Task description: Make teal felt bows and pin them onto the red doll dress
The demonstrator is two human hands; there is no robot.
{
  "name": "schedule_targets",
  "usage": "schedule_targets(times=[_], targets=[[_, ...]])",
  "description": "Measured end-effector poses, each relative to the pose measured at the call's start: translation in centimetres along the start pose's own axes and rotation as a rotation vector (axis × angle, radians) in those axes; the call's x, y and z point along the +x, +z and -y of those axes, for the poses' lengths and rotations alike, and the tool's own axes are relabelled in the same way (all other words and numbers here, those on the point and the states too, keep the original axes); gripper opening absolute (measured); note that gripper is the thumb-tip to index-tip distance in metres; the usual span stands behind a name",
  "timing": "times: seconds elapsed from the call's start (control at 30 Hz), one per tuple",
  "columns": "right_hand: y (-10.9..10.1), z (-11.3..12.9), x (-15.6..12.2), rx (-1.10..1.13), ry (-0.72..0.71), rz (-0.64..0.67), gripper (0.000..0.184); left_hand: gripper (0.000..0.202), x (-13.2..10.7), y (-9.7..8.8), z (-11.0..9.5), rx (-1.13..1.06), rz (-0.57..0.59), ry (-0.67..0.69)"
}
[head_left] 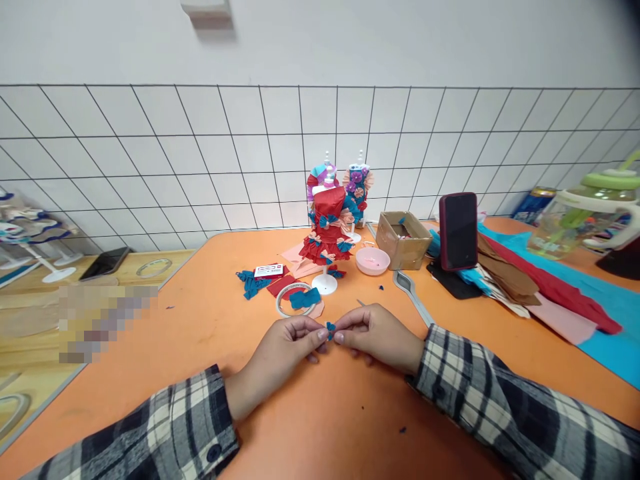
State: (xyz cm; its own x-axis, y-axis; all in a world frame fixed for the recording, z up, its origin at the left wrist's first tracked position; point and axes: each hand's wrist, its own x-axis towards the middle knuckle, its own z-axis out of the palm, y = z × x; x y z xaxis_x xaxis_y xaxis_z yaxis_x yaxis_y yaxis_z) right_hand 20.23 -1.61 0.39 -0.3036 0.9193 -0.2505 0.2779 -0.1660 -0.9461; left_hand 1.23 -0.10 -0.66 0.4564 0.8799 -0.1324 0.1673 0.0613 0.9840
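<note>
My left hand [283,350] and my right hand [375,335] meet over the orange table [210,373], both pinching one tiny blue paper piece [329,329] between their fingertips. Just beyond them lies a tape ring [290,301] with a larger blue paper piece [305,297] on it. Behind that stands a small mannequin in a red paper dress [327,230] trimmed with blue bows, on a white round base. A second decorated mannequin [356,190] stands behind it.
A pink bowl [373,261], a small cardboard box [403,239] and a propped phone [458,231] sit to the right. Red, brown, pink and blue sheets [550,287] lie far right beside a clear jug [575,223]. Blue scraps [253,283] lie to the left. A tiled wall is behind.
</note>
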Motion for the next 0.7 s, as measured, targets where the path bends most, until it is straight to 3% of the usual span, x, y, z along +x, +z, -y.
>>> schedule_targets(times=[0.23, 0.43, 0.7], targets=[[0.04, -0.3, 0.15, 0.013, -0.029, -0.012, 0.022, 0.026, -0.02, 0.05, -0.04, 0.001, 0.018, 0.005], [0.05, 0.06, 0.01, -0.036, -0.03, -0.032, 0.01, 0.028, -0.14, -0.05, -0.01, -0.031, 0.052, 0.021], [-0.34, 0.0, 0.03, -0.086, -0.072, -0.121, 0.023, 0.027, -0.04, 0.04, 0.0, -0.041, -0.013, 0.028]])
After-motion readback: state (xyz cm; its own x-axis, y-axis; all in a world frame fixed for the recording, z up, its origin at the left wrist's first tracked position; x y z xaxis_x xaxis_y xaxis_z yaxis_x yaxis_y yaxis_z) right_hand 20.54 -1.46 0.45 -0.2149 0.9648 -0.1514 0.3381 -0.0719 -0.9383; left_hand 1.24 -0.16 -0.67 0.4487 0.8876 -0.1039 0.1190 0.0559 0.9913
